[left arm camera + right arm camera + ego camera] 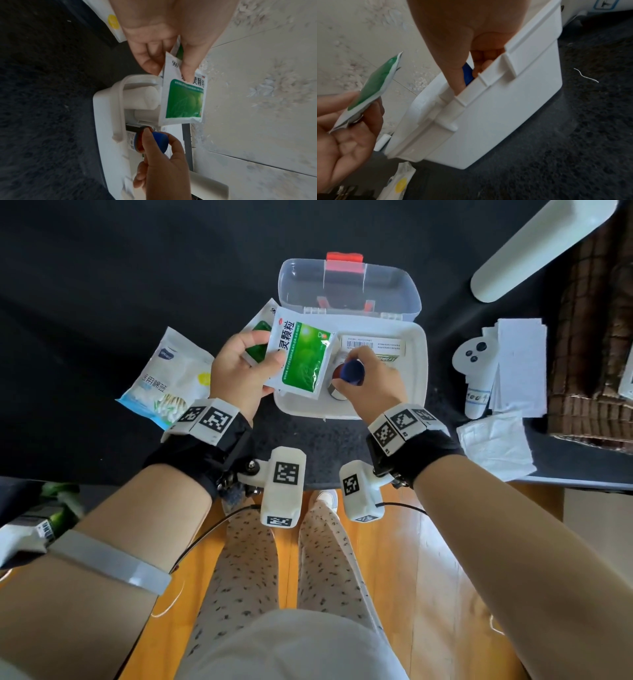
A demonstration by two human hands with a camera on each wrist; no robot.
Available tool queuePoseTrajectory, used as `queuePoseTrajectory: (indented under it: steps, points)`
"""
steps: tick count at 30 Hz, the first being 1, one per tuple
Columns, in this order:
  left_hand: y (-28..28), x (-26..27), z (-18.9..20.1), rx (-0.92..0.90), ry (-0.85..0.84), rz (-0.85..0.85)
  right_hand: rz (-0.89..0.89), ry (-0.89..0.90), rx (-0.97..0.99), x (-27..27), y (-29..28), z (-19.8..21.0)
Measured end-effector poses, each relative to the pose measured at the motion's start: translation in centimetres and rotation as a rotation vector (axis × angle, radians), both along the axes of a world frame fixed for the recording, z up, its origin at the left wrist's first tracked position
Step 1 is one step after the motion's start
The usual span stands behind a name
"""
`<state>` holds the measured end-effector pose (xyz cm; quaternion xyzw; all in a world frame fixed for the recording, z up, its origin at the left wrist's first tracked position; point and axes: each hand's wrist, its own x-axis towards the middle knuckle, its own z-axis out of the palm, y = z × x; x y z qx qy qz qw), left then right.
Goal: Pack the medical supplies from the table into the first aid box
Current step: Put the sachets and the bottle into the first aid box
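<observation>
Packing scene centred on the white first aid box [416,392], which stands on the black-covered desk [102,285] with its clear lid [349,285] swung open behind it. Left hand [239,371] hovers at the box's left rim, thumb and curled fingers pinching a pair of green-and-white granule sachets [301,357]; the front sachet overhangs the box's left portion, and a second sachet shows behind it. In the left wrist view the thumb [188,67] presses on the front sachet [184,100], which hangs above white gauze rolls [142,98] lying inside the box [104,121]. Right hand [373,381] reaches down into the middle of the box, fingers curled round a small bottle with a blue cap [352,373]; the bottle's lower end sits below the box rim. The left wrist view shows the same blue cap [159,140] gripped between thumb and fingers of the right hand [164,169]. A white medicine carton [373,345] with a barcode lies inside the box along its rear wall. Left of the box, on the desk, lies a bag of cotton swabs [168,378], untouched. Right of the box lie a white controller [474,354], a stack of white paper sheets [520,368] and a folded white cloth [496,443]
</observation>
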<state>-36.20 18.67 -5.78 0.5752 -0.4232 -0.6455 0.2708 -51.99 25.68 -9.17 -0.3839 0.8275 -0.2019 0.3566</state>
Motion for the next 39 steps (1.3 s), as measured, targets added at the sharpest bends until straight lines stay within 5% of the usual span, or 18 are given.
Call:
queuePoseTrajectory:
  steps: [8, 13, 18, 24, 30, 34, 39]
  points:
    - [1.6, -1.6, -0.5, -0.072, -0.026, -0.115, -0.300, -0.267, -0.222, -1.9, 1.4, 2.3]
    - [1.9, -3.3, 0.4, -0.112, 0.018, -0.166, -0.152, -0.302, -0.279, -2.8, 1.0, 4.9]
    - [1.7, -4.0, 1.1, -0.134, 0.061, -0.166, -0.278, -0.409, -0.368, -3.4, 1.4, 6.2]
    - [1.9, -5.0, 2.4, -0.060, 0.045, -0.113, -0.141, -0.114, -0.332, -4.1, 1.1, 6.3]
    - [1.5, -5.5, 3.3, 0.166, 0.211, 0.005, -0.414, -0.414, -0.379, -5.4, 1.5, 6.6]
    - [1.9, -6.3, 3.6, 0.210, 0.360, -0.062, -0.471, -0.548, -0.305, -4.8, 1.2, 6.9]
    - [2.3, -6.8, 3.2, 0.132, 0.281, -0.124, -0.387, -0.527, -0.203, -4.3, 1.4, 6.6]
